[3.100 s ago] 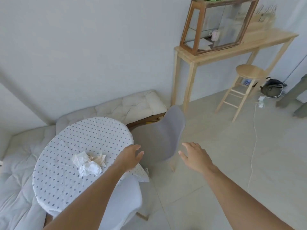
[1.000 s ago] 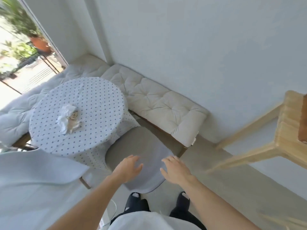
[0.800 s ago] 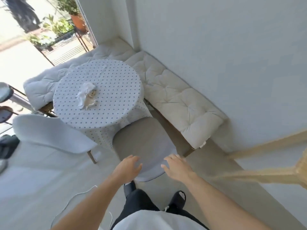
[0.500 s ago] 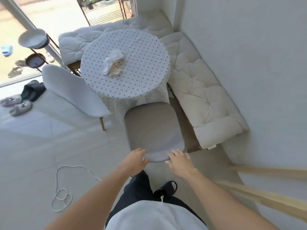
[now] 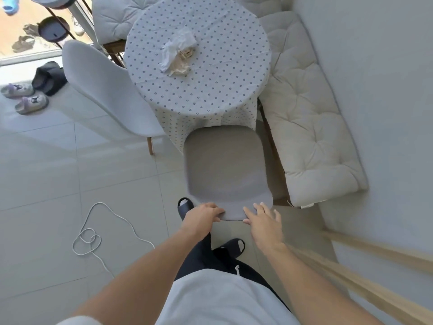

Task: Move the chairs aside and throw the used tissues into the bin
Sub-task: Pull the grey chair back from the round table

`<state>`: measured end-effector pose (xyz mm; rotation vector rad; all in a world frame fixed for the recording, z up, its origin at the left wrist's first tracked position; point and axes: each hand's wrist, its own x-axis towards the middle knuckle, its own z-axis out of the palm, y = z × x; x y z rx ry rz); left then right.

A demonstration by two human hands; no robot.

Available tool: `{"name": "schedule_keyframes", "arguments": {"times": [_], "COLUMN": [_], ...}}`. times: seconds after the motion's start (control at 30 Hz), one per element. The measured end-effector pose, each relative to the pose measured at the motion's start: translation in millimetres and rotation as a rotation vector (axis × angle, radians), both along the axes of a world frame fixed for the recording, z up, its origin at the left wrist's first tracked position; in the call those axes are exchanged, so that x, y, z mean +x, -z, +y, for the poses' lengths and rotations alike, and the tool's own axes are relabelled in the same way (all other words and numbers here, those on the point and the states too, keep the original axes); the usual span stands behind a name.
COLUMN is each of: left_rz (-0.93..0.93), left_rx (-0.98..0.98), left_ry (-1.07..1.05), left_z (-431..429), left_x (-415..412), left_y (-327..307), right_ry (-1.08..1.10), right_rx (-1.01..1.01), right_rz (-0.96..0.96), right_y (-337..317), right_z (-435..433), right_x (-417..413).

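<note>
A grey chair (image 5: 225, 170) is tucked against the round table (image 5: 199, 95), which wears a dotted cloth. My left hand (image 5: 202, 216) curls over the near top edge of its backrest. My right hand (image 5: 263, 221) lies flat with fingers spread at the same edge, just to the right, not gripping. A white chair (image 5: 107, 90) stands at the table's left side. Crumpled used tissues (image 5: 178, 52) lie in a heap on the tabletop. No bin is in view.
A cushioned bench (image 5: 309, 127) runs along the wall right of the grey chair. A white cable (image 5: 93, 238) loops on the tiled floor to the left. Slippers (image 5: 28, 99) sit by the glass door. Wooden table legs (image 5: 375, 289) slant at lower right.
I have turned to stand behind the grey chair, looking down on it. Both hands came down to its backrest edge, and the left hand has closed on it.
</note>
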<state>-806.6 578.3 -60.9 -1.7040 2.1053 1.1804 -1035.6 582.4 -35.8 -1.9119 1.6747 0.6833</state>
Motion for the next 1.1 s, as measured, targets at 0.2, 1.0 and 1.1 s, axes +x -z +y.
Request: {"name": "schedule_keyframes", "arguments": {"times": [0.2,1.0,1.1], "left_rz": [-0.005,0.017,0.024], "left_rx": [-0.060,-0.159,-0.190], "left_ry": [0.026,0.178,0.090], "left_z": [-35,-65,-47], "left_x": [4,-5,-11], "left_y": [7,26,29], "right_ry": [0.053,0.041,0.024], "right_rx": [0.000,-0.012,-0.053], "right_rz": [-0.016,0.061,0.053], "right_y": [-4,3,5], "right_z": [-37,-66,-55], "right_x": [9,-4,-9]}}
